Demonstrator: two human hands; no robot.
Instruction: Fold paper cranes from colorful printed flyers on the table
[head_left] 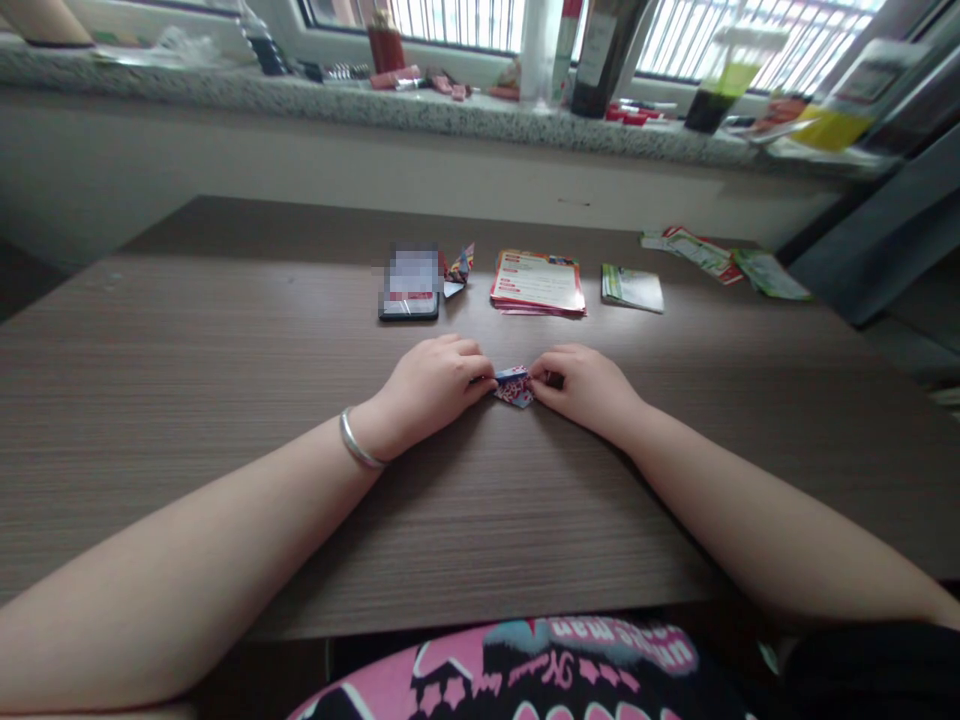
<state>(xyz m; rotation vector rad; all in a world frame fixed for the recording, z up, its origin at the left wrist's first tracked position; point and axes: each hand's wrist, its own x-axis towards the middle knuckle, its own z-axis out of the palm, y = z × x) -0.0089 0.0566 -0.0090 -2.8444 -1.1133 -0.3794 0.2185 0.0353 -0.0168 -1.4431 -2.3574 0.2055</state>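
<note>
A small folded piece of patterned paper, red, blue and white, lies on the brown wooden table between my two hands. My left hand, with a silver bangle on its wrist, pinches the paper's left end with curled fingers. The paper's right end is pinched by my right hand, fingers closed. Both hands rest on the tabletop.
Farther back lie a dark phone, a finished folded paper figure, a stack of red-and-white sheets, a green-edged leaflet and more leaflets at the right. Bottles and clutter line the stone windowsill.
</note>
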